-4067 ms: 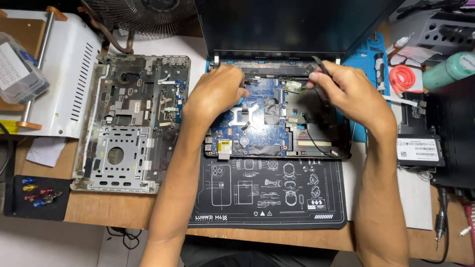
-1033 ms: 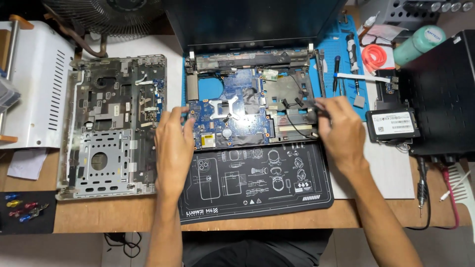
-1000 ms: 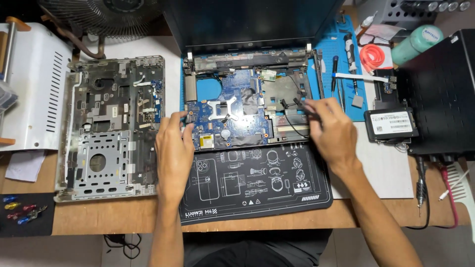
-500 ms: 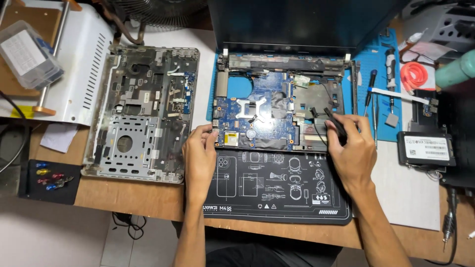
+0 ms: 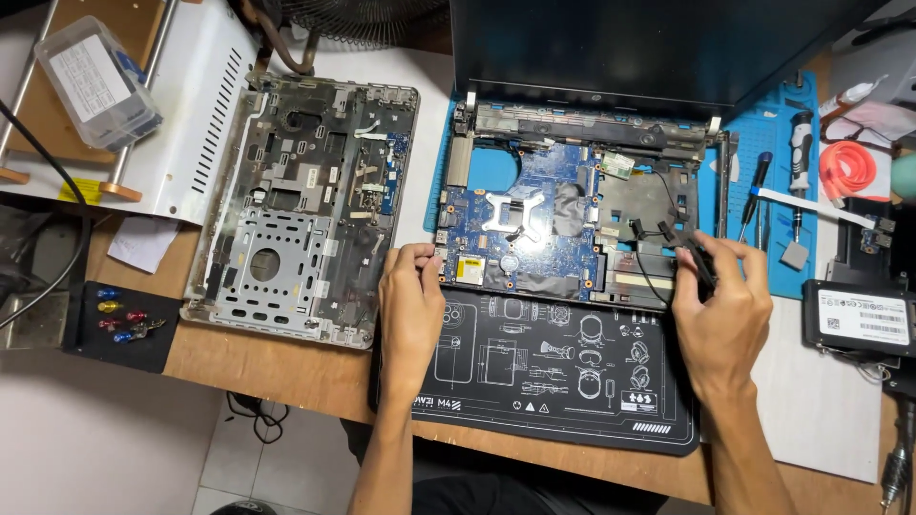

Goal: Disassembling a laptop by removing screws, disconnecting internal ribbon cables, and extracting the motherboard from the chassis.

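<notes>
An opened laptop base (image 5: 668, 286) lies in front of me with its blue motherboard (image 5: 520, 224) bare and the dark screen (image 5: 649, 48) tilted back. My left hand (image 5: 410, 310) grips the base's front left corner, fingertips curled on the edge. At the front right corner, my right hand (image 5: 723, 310) pinches a small black part (image 5: 695, 256) with thin black wires running from it. Both wrists rest over a black printed work mat (image 5: 553, 377).
The removed grey laptop cover (image 5: 305, 210) lies upside down to the left. A blue mat (image 5: 763, 143) with screwdrivers (image 5: 759, 176), an orange coil (image 5: 847, 167) and a hard drive (image 5: 863, 319) sit to the right. A white metal box (image 5: 196, 114) and a black tray (image 5: 119, 324) of coloured bits are far left.
Both hands have come off the middle of the motherboard and drawn back to the base's front corners. My right hand now holds the small black part.
</notes>
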